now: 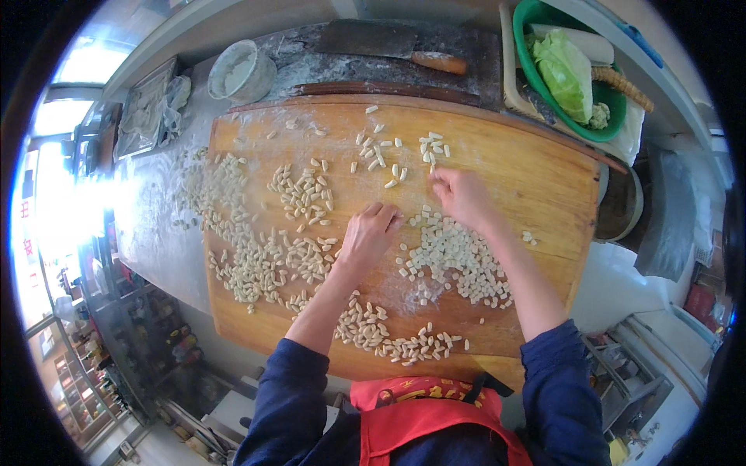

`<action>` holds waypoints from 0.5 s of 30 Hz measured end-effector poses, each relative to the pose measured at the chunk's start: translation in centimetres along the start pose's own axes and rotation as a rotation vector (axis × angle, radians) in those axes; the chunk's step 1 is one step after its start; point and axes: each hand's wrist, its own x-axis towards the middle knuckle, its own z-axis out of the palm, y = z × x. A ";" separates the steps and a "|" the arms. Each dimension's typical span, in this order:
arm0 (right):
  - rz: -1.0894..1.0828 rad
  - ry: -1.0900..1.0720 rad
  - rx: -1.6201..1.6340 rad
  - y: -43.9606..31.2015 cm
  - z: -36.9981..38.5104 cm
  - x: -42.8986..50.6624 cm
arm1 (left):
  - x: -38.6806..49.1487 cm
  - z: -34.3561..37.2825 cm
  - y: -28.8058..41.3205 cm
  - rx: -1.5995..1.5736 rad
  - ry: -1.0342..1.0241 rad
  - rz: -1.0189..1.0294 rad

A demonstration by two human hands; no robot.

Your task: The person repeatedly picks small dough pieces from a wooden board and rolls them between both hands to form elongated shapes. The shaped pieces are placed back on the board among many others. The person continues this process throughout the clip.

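Both hands are over a floured wooden board (542, 175). My left hand (370, 230) has its fingers curled near the middle of the board; whether a dough piece is under its fingertips is hidden. My right hand (460, 195) is bent inward, its fingertips close to a small group of dough pieces (434, 145). Below its wrist lies a pile of small cut dough cubes (460, 256). Left of my left hand spread many longer, shell-like dough pieces (256, 268), with another cluster (303, 195) above them. More shaped pieces (364, 326) lie near the front edge.
Behind the board are a cleaver (373, 41) with a wooden handle, a dark wooden stick (384, 90) and a flour-dusted white tub (242, 73). A green basin (524, 76) holding cabbage (565, 76) stands at the back right. A floury tray (145, 110) sits at the far left.
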 end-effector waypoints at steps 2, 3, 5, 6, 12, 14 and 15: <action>0.013 0.003 0.121 -0.7 -0.7 1.0 | -0.1 -0.4 0.0 0.045 -0.010 -0.004; -0.046 -0.021 0.050 -0.9 -0.9 0.9 | 0.0 -0.4 0.0 0.071 -0.009 -0.040; -0.196 -0.052 -0.065 -0.9 -1.0 0.7 | 0.3 -0.4 0.1 0.136 -0.001 -0.138; -0.231 -0.089 -0.165 -0.8 -0.6 0.1 | 0.6 -0.2 0.0 0.175 0.003 -0.201; -0.357 -0.068 -0.337 1.2 2.0 -0.9 | 3.5 0.6 -1.7 0.341 0.188 -0.289; -0.331 0.010 -0.261 1.8 2.0 -0.7 | 3.6 0.7 -1.9 0.364 0.257 -0.287; -0.251 0.033 -0.236 2.1 1.9 -0.8 | 3.3 0.8 -1.8 0.350 0.294 -0.281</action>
